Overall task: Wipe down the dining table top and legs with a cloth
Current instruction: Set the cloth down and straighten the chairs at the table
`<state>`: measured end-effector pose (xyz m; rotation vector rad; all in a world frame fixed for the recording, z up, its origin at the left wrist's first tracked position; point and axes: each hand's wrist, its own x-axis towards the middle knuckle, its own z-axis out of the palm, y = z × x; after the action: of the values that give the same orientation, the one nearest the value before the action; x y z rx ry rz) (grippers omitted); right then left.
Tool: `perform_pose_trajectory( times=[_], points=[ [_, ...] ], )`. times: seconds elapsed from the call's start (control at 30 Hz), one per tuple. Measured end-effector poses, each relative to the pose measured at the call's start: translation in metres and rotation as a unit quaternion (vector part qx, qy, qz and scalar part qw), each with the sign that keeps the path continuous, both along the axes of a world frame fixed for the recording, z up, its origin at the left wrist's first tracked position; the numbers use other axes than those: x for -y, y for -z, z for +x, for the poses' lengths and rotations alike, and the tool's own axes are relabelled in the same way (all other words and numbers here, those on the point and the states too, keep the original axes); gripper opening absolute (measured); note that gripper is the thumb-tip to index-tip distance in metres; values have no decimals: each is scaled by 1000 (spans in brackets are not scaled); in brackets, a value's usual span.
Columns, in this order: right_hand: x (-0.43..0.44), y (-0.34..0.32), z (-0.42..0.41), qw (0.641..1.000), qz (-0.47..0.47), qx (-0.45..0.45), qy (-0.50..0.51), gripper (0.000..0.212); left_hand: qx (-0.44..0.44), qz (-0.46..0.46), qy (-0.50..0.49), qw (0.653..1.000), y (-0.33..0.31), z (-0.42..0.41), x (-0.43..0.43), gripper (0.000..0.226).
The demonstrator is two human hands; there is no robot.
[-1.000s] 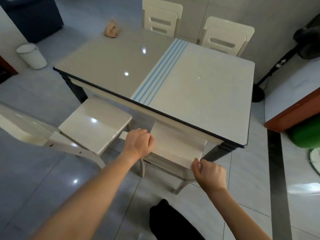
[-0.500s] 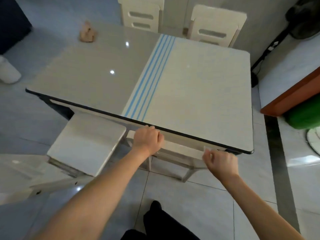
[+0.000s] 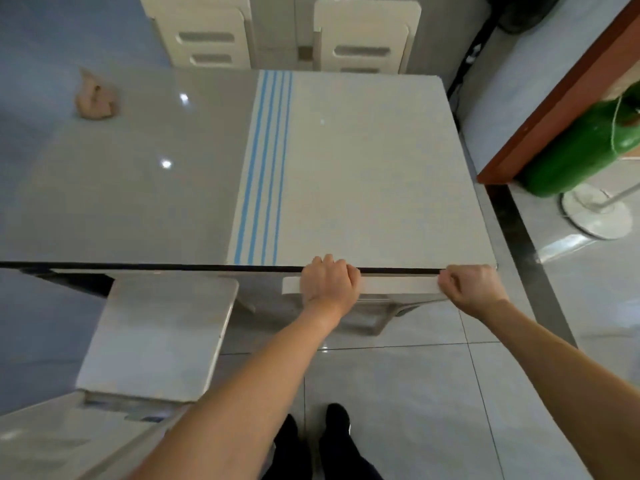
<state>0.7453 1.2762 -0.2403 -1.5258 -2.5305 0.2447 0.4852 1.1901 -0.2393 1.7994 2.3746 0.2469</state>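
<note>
The dining table [image 3: 363, 174] has a glossy pale top with blue stripes down its middle and a dark edge. A crumpled tan cloth [image 3: 94, 98] lies on its far left corner. My left hand [image 3: 329, 284] and my right hand [image 3: 471, 287] grip the two ends of a cream chair back [image 3: 398, 285] at the table's near edge. That chair is pushed almost wholly under the top; its seat is hidden. The table legs are hidden too.
A second cream chair [image 3: 159, 334] stands pulled out on the near left. Two more chairs [image 3: 204, 32] [image 3: 367, 32] stand at the far side. A green object [image 3: 581, 150] and a white fan base [image 3: 595, 216] sit on the floor right. My feet [image 3: 311, 441] are below.
I have pushed the chair in under the table with both hands; its seat has gone out of sight. My view has come nearer and squarer to the table edge.
</note>
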Motion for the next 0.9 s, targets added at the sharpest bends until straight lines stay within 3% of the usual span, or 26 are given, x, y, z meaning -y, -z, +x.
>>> perform_pose_trajectory(
  times=[0.17,0.33,0.4,0.47,0.57,0.63,0.77,0.9],
  points=[
    [2,-2,2,1000,-15,16,-14,42,2,-5,2,1000,2,3,1,45],
    [8,-18,-3,995,-91,26,11,51,36,-16,33,999,-4,-2,9,46],
    [19,-26,-13,987,-131,-65,69,37,90,-29,53,994,-10,-10,14,41],
    [40,-35,-31,959,-136,-212,131,22,147,-21,72,986,-20,-18,27,34],
    [86,-50,-67,901,-165,-380,128,22,202,59,79,974,-33,-30,64,23],
    [120,-47,-86,878,-206,-419,105,21,248,100,55,962,-36,-40,97,17],
    [177,-15,-109,867,-308,-385,73,21,324,54,-43,944,-12,-57,175,12],
    [212,18,-114,862,-403,-304,39,23,337,-10,-154,929,23,-62,262,15]
  ],
)
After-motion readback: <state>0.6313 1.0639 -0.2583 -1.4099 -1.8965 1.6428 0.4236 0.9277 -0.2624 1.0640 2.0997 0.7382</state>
